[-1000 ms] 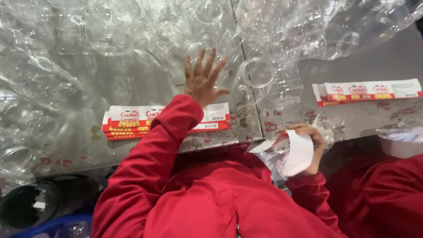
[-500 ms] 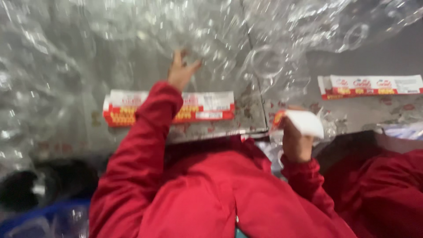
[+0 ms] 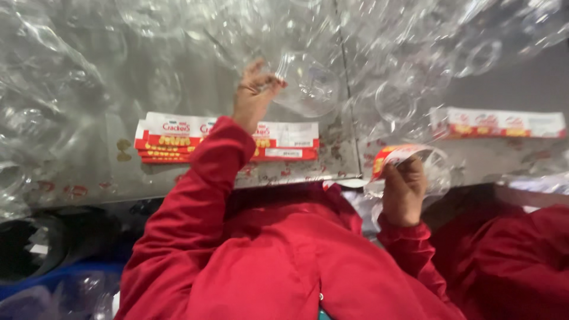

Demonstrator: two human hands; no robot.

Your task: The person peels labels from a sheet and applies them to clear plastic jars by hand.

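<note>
Your left hand (image 3: 253,98) has come back from the pile, fingers now closed on a clear plastic jar (image 3: 308,83). Nearest, your right hand (image 3: 403,189) grips a curled red-and-white label (image 3: 396,155). Flat red-and-white label stacks (image 3: 172,137) lie on the table beyond.

I see my left hand (image 3: 253,98) holding a clear plastic jar (image 3: 308,83) from the big pile. My right hand (image 3: 404,189) holds another clear jar (image 3: 435,169) with a red and white label (image 3: 396,155). A stack of labels (image 3: 172,137) lies on the table (image 3: 95,178).
</note>
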